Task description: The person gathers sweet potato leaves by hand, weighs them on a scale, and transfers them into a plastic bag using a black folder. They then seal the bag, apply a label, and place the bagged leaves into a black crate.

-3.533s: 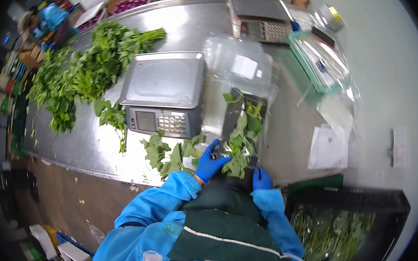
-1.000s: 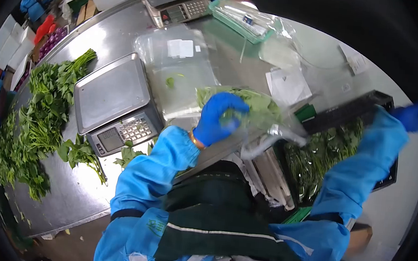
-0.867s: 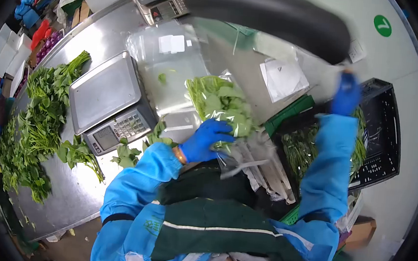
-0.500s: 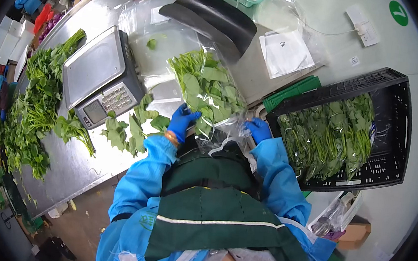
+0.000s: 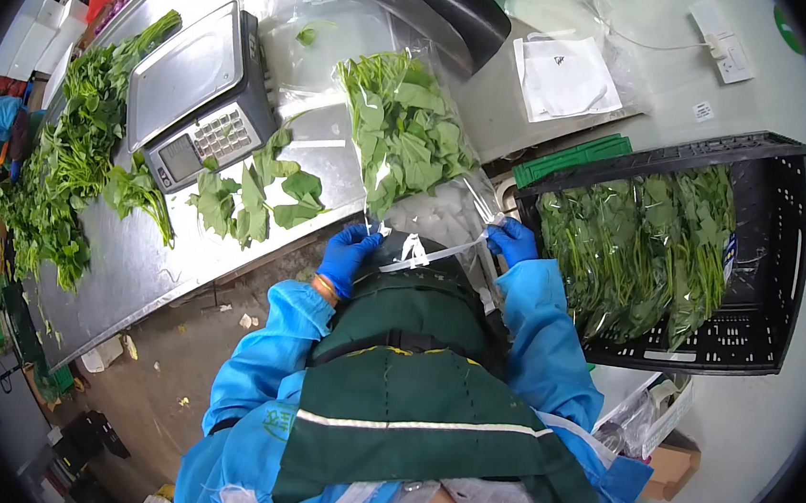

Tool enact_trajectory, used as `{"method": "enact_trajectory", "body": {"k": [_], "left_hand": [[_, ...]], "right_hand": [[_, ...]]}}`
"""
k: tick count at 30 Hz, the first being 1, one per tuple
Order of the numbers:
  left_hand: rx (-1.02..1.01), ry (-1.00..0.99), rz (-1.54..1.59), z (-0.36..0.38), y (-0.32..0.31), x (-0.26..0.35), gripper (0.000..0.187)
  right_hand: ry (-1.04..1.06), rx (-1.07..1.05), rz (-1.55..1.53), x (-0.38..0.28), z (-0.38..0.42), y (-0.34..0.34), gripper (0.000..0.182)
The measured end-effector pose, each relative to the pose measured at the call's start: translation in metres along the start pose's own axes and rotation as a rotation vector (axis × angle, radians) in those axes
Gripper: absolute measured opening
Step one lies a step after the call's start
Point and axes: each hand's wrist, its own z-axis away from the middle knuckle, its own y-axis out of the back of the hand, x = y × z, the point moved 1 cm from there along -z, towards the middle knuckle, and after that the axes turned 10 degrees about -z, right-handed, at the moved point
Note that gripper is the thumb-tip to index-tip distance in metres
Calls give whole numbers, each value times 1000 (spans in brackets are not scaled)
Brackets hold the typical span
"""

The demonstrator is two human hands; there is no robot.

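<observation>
A clear plastic bag [image 5: 430, 214] filled with leafy greens [image 5: 409, 132] lies on the table's near edge, its mouth toward my body. My left hand [image 5: 350, 252], in a blue glove, pinches the left corner of the bag's opening. At the opposite corner my right hand [image 5: 512, 242], also gloved in blue, grips the edge. Between them the bag's rim is stretched wide, with a white strip along it. Loose leaves [image 5: 254, 195] lie on the metal table, left of the bag.
A digital scale [image 5: 201, 100] stands on the metal table [image 5: 220, 264], with a heap of greens [image 5: 81, 156] to its left. At right, a black crate [image 5: 749, 349] holds several bagged greens. White paper [image 5: 564, 79] and a black curved sheet [image 5: 434, 5] lie farther back.
Both hands have taken hold of the bag's mouth and pulled its rim taut toward my body. The view has shifted, and the greens sit farther from the opening.
</observation>
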Motion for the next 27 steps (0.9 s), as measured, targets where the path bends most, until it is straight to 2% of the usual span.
{"method": "enact_trajectory", "body": {"k": [3, 5, 6, 8, 9, 11, 13, 15, 16, 17, 19, 21, 23, 25, 27], "left_hand": [[9, 35, 45, 12, -12, -4, 20], [24, 16, 28, 23, -17, 0, 19], [26, 46, 49, 30, -20, 5, 19], [10, 80, 89, 41, -23, 10, 23], [13, 93, 93, 41, -23, 4, 23], [67, -1, 94, 41, -20, -5, 20], [20, -4, 21, 47, -18, -7, 20], [62, -15, -12, 50, -20, -9, 17], [66, -26, -17, 46, -17, -18, 18], [74, -29, -14, 45, -16, -19, 18], [75, -88, -95, 46, -17, -20, 17], [84, -134, -99, 49, -20, -20, 17], [76, -161, -111, 53, -25, -12, 18], [74, -191, -112, 51, -27, -14, 18], [72, -219, -117, 51, -24, -12, 19]], "right_hand": [[-10, 5, 27, 6, 3, 14, 14], [153, -54, 104, 16, 2, 23, 15], [147, -58, 106, 13, 5, 18, 15], [280, 59, -138, -11, 18, -1, 17], [225, 47, -82, -22, 22, -4, 20], [56, 96, -64, -18, 19, 2, 22], [107, 148, -92, -7, 24, 10, 21], [462, 210, 15, -1, 25, 20, 21], [473, 304, 186, -23, 46, 5, 22], [474, 295, 187, -41, 63, -13, 22], [476, 35, 250, -57, 89, -51, 24], [440, -227, 468, -45, 90, -80, 28], [560, -360, 530, -33, 91, -110, 28], [527, -529, 783, -43, 90, -132, 26], [610, -527, 831, -27, 77, -143, 21]]}}
